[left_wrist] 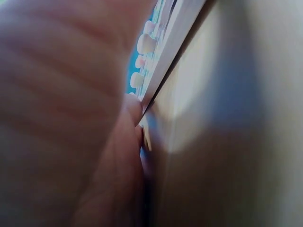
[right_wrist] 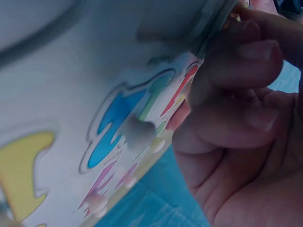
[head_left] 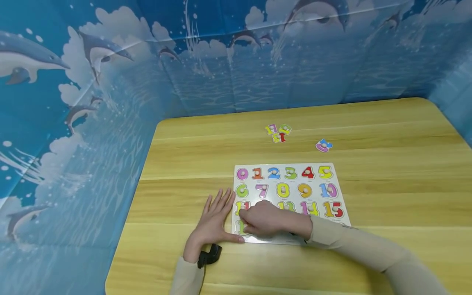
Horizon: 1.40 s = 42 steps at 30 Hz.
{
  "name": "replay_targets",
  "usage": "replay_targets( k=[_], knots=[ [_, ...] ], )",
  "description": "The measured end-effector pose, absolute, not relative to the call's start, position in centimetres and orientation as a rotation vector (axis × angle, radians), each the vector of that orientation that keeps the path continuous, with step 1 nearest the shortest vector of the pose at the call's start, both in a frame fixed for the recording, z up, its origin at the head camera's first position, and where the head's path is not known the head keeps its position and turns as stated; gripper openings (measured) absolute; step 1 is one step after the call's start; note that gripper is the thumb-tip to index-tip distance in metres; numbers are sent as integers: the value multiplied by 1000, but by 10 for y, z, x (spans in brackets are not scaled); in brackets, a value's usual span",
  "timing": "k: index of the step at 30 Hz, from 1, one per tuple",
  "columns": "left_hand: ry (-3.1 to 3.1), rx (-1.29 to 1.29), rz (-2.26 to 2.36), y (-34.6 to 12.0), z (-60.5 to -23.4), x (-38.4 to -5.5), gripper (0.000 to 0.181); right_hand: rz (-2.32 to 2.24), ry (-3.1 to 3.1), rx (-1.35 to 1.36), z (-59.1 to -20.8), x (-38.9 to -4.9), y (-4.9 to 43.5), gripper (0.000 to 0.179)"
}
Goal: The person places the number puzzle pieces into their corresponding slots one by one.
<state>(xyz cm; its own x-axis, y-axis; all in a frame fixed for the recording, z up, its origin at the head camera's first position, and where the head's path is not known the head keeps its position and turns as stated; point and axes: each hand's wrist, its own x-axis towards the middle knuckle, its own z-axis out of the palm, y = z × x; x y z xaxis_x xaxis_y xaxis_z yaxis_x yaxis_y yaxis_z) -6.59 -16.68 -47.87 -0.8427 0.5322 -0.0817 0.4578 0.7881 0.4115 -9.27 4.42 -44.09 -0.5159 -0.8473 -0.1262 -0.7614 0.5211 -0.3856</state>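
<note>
A white number puzzle board lies on the table, its pieces bearing small round knobs. My left hand is spread flat on the table, fingertips along the board's left edge and thumb at its lower left corner. My right hand reaches across the board, its fingers curled over a green number puzzle piece at the lower left; thumb and index finger appear to pinch it, though the grip is partly hidden. Just above is the 11 piece, partly covered. In the right wrist view, a blue and green 12 piece sits in the board.
Beyond the board lie three loose number pieces close together. Another loose piece, blue and purple, is farther right. A blue dolphin-print curtain hangs behind the wooden table. A black wrist device is on the left wrist.
</note>
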Motion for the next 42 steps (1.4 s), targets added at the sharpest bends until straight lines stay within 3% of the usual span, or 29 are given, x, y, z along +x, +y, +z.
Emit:
replay_targets(
  k=[31,37,42],
  knots=[
    [2809,803,582,-167,-482,-66,125,-365,2411,-1268,-438,-91,35,22],
    [2804,805,573,-167,-480,-65,125,-452,2336,-1223,-422,-115,45,21],
    [2792,781,575,-167,-481,-65,126,-622,2431,-1133,-408,-170,62,15]
  ],
)
